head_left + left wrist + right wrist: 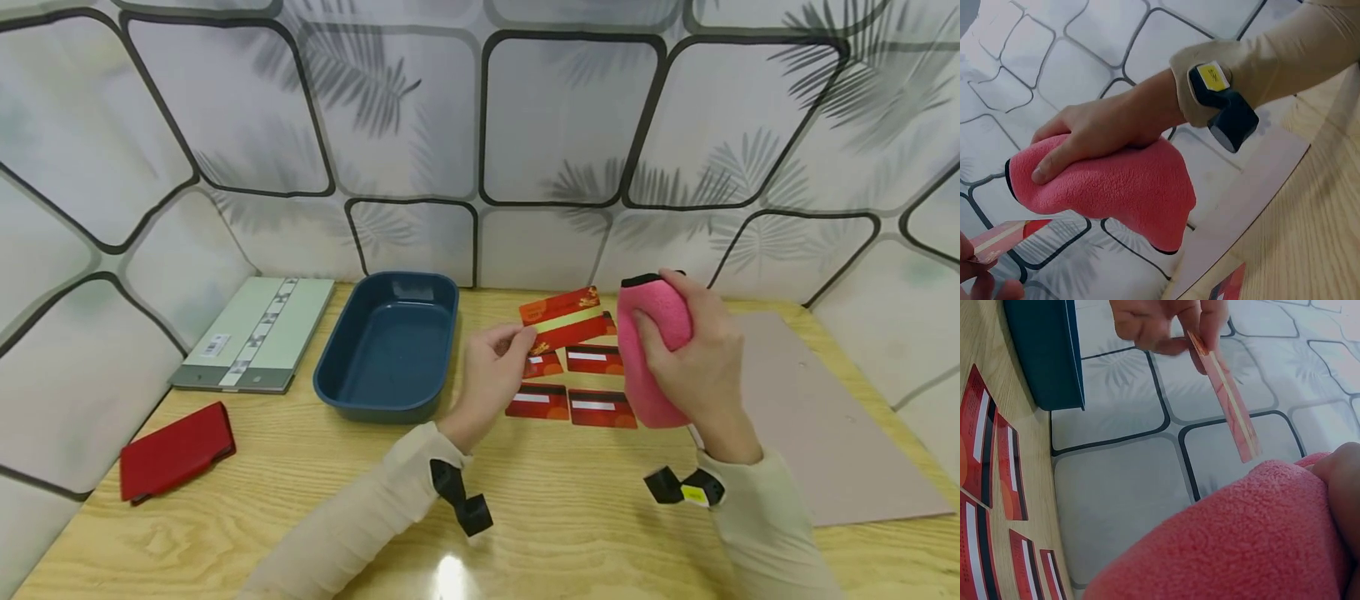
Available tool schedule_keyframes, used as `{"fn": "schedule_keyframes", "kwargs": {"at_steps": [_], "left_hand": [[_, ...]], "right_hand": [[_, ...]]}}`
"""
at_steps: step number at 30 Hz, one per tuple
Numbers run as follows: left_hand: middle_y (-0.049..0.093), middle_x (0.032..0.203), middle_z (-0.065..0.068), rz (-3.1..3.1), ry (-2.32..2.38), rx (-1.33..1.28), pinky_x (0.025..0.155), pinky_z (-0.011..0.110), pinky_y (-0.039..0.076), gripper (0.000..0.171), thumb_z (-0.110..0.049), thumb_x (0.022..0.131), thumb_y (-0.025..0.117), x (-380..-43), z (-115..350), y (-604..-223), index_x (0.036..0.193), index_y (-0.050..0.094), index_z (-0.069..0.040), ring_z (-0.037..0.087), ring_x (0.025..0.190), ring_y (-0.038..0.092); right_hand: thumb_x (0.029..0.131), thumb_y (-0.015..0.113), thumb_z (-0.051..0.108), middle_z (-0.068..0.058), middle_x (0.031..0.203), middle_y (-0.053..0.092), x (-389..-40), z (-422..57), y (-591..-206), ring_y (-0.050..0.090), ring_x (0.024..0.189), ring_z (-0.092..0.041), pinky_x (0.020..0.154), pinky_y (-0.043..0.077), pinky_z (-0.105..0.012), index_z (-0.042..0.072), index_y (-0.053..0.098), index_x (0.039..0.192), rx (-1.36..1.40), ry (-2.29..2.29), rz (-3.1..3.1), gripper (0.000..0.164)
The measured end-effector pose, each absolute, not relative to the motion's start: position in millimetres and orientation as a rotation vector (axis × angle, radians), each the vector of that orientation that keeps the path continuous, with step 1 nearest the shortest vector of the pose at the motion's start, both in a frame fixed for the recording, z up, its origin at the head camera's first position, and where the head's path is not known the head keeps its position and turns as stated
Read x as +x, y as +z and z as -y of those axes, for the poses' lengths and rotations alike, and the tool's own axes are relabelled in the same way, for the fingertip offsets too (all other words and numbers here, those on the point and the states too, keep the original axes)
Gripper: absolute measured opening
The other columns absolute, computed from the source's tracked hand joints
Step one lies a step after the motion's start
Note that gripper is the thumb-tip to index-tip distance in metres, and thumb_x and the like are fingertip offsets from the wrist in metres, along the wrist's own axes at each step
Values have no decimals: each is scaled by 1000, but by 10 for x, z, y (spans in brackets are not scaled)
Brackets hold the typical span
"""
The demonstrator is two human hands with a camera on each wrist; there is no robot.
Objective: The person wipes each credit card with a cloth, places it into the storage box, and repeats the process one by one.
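Observation:
Between thumb and fingers my left hand (483,371) pinches a red card with a yellow stripe (567,323), raised above the table. My right hand (697,354) grips a bunched pink cloth (645,396) with black edging, just right of the card. A gap separates cloth and card in the right wrist view, where the card (1230,403) appears nearly edge-on. Beneath the hands, several red cards with dark stripes and white strips lie in rows, among them a front-left card (537,402) and a front-right card (602,408). The raised card partly covers the back ones.
Left of the hands stands a blue plastic basin (386,350). Farther left are a pale green notebook (251,333) and a red wallet (177,450). A flat greyish-pink board (817,425) lies on the right of the wooden table (570,517). Patterned fabric (555,125) rises behind.

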State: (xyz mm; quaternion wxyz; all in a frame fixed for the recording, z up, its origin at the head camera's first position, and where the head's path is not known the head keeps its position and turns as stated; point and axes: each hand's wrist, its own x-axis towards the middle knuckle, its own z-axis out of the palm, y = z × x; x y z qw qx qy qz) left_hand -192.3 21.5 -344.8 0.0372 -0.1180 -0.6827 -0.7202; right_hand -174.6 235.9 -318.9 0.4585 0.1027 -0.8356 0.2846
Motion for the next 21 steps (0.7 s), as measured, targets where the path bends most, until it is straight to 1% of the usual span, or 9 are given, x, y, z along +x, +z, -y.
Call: {"fn": "schedule_keyframes", "kwargs": {"at_steps": [2, 4, 6, 8, 11, 12, 14, 18, 21], "left_hand": [[66, 81, 20, 2062, -2259, -385, 60, 25, 58, 21, -9, 97, 56, -1913, -221, -3438, 96, 68, 8, 16, 60, 66], [68, 88, 25, 2049, -2301, -414, 66, 29, 60, 21, -8, 98, 55, -1922, -222, -3443, 95, 65, 11, 23, 69, 71], [69, 92, 28, 2019, -2363, -437, 68, 34, 61, 19, -7, 98, 54, -1936, -218, -3455, 102, 64, 10, 31, 75, 72], [69, 93, 28, 2013, -2403, -440, 71, 39, 61, 22, -5, 97, 55, -1955, -217, -3470, 114, 61, 7, 35, 78, 72], [70, 96, 27, 2046, -2393, -437, 72, 42, 60, 46, -2, 95, 56, -1975, -212, -3495, 140, 46, -3, 38, 77, 71], [70, 96, 27, 2067, -2375, -445, 72, 41, 60, 51, -1, 95, 56, -1984, -212, -3503, 144, 42, -6, 37, 76, 71], [71, 94, 27, 2110, -2333, -463, 71, 39, 60, 56, -1, 95, 56, -1998, -211, -3519, 147, 38, -9, 37, 75, 71], [69, 94, 29, 2101, -2312, -533, 71, 36, 61, 50, 2, 95, 55, -2008, -214, -3536, 142, 44, -8, 39, 78, 71], [68, 94, 31, 2056, -2339, -585, 71, 36, 60, 50, 5, 94, 55, -2000, -215, -3541, 142, 46, -8, 41, 80, 70]], "right_hand": [[78, 75, 11, -22, 110, 65, -1735, -2354, -3181, 60, 93, -38, 76, 53, -59, 3, 61, 122, 256, 700, 2065, 47], [78, 74, 13, -22, 110, 65, -1727, -2348, -3173, 61, 93, -37, 76, 53, -58, 3, 61, 122, 269, 695, 2067, 47], [78, 73, 14, -22, 109, 66, -1722, -2334, -3166, 61, 93, -36, 76, 53, -56, 3, 62, 122, 284, 689, 2059, 46], [78, 73, 15, -21, 108, 66, -1718, -2317, -3170, 62, 92, -36, 75, 52, -53, 4, 63, 121, 299, 687, 2044, 45], [77, 72, 15, -21, 107, 66, -1718, -2285, -3175, 62, 92, -34, 73, 51, -51, 5, 64, 119, 322, 684, 2022, 45], [77, 72, 16, -21, 107, 66, -1722, -2276, -3179, 62, 92, -35, 73, 50, -51, 5, 64, 119, 331, 687, 2016, 44], [76, 72, 15, -21, 106, 67, -1729, -2259, -3184, 61, 91, -35, 72, 51, -52, 5, 64, 118, 348, 685, 2008, 44], [76, 72, 15, -22, 105, 66, -1738, -2235, -3199, 61, 88, -36, 70, 52, -54, 4, 64, 119, 378, 662, 2023, 45], [77, 71, 16, -22, 103, 65, -1728, -2215, -3217, 61, 86, -37, 67, 53, -55, 4, 62, 120, 380, 620, 2064, 46]]}}
